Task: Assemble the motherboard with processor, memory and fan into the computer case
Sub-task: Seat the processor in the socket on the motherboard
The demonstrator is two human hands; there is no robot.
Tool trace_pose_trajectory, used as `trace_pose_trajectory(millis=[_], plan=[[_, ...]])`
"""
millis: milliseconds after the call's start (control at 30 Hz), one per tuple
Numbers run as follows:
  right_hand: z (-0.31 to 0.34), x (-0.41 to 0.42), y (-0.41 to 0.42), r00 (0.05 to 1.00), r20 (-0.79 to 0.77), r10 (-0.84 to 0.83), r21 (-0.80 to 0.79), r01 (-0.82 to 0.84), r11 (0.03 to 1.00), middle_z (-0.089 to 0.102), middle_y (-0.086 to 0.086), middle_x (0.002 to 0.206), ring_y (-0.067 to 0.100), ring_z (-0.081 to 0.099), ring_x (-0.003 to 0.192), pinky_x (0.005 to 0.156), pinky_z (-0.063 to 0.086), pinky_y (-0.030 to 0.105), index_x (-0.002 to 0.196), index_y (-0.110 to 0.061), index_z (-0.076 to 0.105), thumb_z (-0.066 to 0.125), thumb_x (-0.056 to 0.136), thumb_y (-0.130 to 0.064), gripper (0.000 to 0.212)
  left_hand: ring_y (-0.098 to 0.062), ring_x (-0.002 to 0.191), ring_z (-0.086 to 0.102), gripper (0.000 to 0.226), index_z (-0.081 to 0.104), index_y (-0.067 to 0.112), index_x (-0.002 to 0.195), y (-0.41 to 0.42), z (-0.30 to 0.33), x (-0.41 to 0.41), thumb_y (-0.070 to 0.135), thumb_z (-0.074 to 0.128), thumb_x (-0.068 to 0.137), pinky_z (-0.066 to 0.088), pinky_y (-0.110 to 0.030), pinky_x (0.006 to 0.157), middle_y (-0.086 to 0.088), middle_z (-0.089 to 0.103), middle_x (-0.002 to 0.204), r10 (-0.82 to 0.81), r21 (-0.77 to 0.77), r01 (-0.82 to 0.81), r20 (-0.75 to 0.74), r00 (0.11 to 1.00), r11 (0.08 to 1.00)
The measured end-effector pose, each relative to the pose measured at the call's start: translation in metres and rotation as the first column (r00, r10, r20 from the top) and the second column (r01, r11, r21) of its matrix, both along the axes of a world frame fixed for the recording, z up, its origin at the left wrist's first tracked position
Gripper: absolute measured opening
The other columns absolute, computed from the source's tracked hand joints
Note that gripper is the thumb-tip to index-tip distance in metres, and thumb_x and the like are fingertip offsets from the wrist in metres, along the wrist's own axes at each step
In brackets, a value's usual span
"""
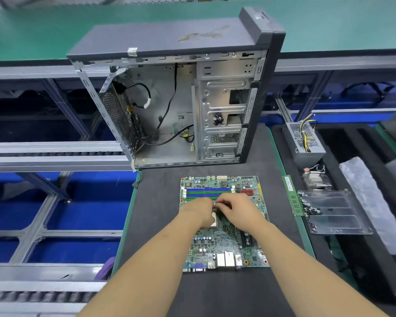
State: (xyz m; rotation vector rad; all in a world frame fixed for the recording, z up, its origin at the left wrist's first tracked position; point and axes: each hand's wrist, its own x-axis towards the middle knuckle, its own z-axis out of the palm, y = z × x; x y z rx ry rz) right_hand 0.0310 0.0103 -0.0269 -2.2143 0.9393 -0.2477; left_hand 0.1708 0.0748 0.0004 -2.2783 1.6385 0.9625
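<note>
Both forearms are reaching in from the near edge, the left hand (200, 211) and right hand (240, 211) meeting over the middle of the motherboard (224, 245), which is lying flat on the dark tabletop (160, 225). Each grip is pinching closed around the processor (213, 219) socket; what exactly the fingers are pinching I cannot tell. Right of the grip, a memory stick (292, 195) is lying by a clear tray (334, 211). Beyond the grip, the open computer case (176, 110) is standing upright.
</note>
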Motion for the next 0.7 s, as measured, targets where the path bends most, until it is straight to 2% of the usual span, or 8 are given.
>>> trace_pose_trajectory(millis=[100,167,333,467,567,633,700], plan=[[0.001,-0.004,0.002,0.999,0.032,0.011,0.030,-0.012,0.999,0.067,-0.016,0.077,-0.001,0.059,0.074,0.069,0.043,0.014,0.089,-0.021,0.077,0.070,0.095,-0.025,0.010,-0.025,0.089,0.055,0.011,0.054,0.017,0.102,0.000,0.001,0.000,0.025,0.057,0.095,0.046,-0.036,0.076,-0.004,0.060,0.102,0.011,-0.008,-0.011,-0.021,1.000,1.000],[0.002,-0.007,0.005,0.999,0.036,0.035,0.023,-0.036,0.999,0.065,-0.017,0.075,-0.001,0.059,0.075,0.068,0.042,0.011,0.085,-0.025,0.078,0.074,0.092,-0.032,0.011,-0.025,0.087,0.057,0.008,0.057,0.017,0.100,0.003,0.003,-0.001,0.023,0.057,0.095,0.046,-0.035,0.074,-0.003,0.061,0.098,0.012,-0.020,-0.012,-0.012,1.000,1.000],[0.006,-0.012,0.007,0.996,0.018,0.091,0.033,-0.092,0.995,0.071,-0.004,0.082,0.013,0.064,0.082,0.080,0.052,0.034,0.084,-0.019,0.080,0.074,0.091,-0.036,0.019,-0.028,0.099,0.062,0.003,0.054,0.016,0.096,0.007,0.006,-0.002,0.018,0.056,0.095,0.051,-0.040,0.084,-0.006,0.065,0.106,0.017,-0.023,-0.018,-0.047,0.999,1.000],[0.009,-0.013,0.005,0.992,-0.029,0.121,0.056,-0.119,0.991,0.068,-0.004,0.080,0.014,0.062,0.083,0.081,0.051,0.034,0.081,-0.017,0.079,0.071,0.094,-0.034,0.023,-0.027,0.089,0.058,0.007,0.051,0.017,0.092,0.006,0.005,0.000,0.017,0.056,0.096,0.045,-0.036,0.073,-0.008,0.062,0.101,0.024,-0.028,-0.026,-0.057,0.998,0.999],[0.010,-0.012,0.003,0.983,-0.096,0.159,0.063,-0.154,0.986,0.064,-0.010,0.080,0.014,0.062,0.086,0.085,0.051,0.035,0.085,-0.017,0.080,0.070,0.095,-0.029,0.018,-0.027,0.092,0.059,0.010,0.051,0.017,0.091,0.006,0.005,0.000,0.021,0.059,0.097,0.047,-0.037,0.077,-0.009,0.064,0.107,0.028,-0.027,-0.030,-0.064,0.998,0.999],[0.010,-0.010,0.003,0.970,-0.154,0.190,0.049,-0.185,0.982,0.067,-0.009,0.087,0.014,0.062,0.089,0.086,0.052,0.036,0.092,-0.019,0.080,0.074,0.091,-0.032,0.015,-0.029,0.098,0.060,0.011,0.053,0.016,0.091,0.007,0.005,0.000,0.023,0.060,0.097,0.049,-0.039,0.083,-0.009,0.064,0.106,0.036,-0.034,-0.038,-0.075,0.997,0.999],[0.008,-0.006,0.004,0.951,-0.224,0.211,0.010,-0.214,0.977,0.068,-0.006,0.094,0.016,0.061,0.091,0.088,0.051,0.037,0.097,-0.019,0.076,0.078,0.087,-0.037,0.021,-0.028,0.097,0.059,0.015,0.050,0.017,0.089,0.008,0.004,0.000,0.024,0.061,0.096,0.049,-0.039,0.083,-0.007,0.062,0.102,0.037,-0.041,-0.041,-0.082,0.996,0.998]])
